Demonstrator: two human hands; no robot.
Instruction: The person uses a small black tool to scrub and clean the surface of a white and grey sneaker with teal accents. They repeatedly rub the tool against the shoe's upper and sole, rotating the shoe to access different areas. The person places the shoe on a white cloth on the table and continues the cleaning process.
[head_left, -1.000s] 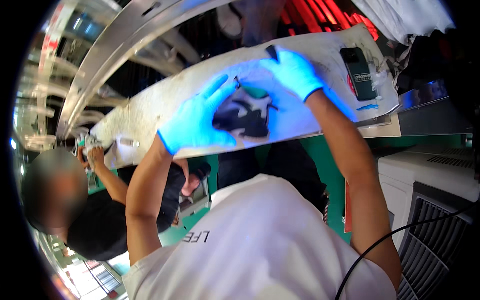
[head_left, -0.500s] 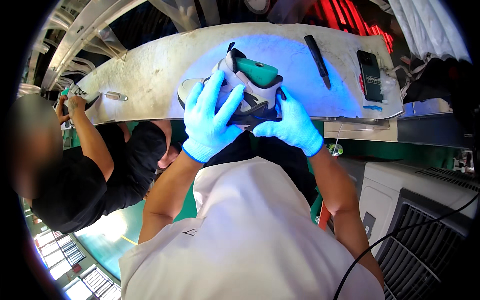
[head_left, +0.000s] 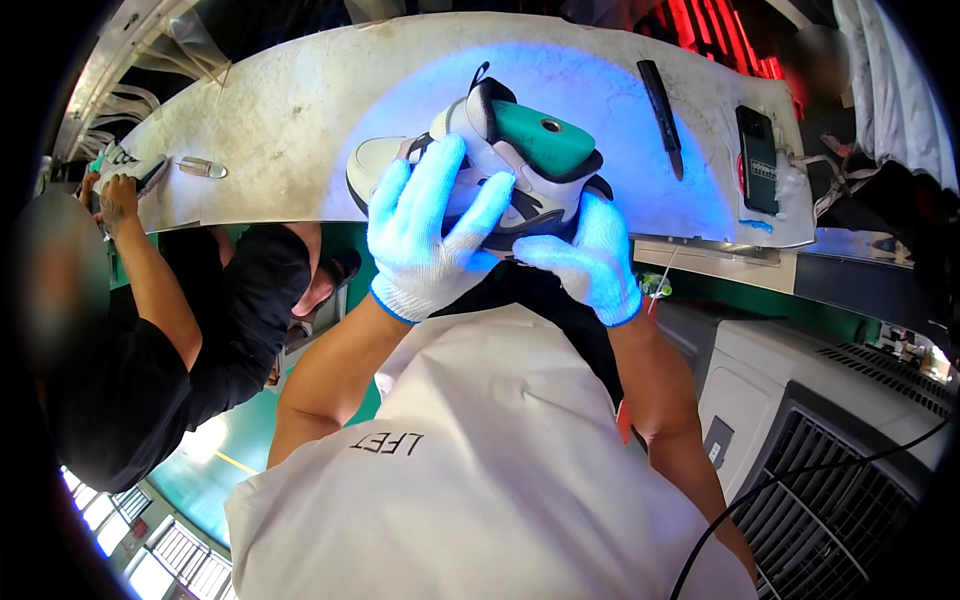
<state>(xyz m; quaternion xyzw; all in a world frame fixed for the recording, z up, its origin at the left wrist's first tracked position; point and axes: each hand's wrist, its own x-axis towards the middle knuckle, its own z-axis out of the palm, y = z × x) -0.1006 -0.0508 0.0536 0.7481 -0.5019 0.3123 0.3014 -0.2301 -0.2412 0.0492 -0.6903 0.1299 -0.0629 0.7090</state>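
Shoe lies against left grip and right grip.

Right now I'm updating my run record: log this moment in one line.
left hand: on shoe, near side | right hand: at heel | green form: in shoe | black tool: on table, right of shoe

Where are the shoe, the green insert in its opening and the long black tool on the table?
Shoe (head_left: 488, 156): head view, on its pale upper.
Green insert (head_left: 542, 142): head view, on its top face.
Black tool (head_left: 660, 115): head view, midway along its length.
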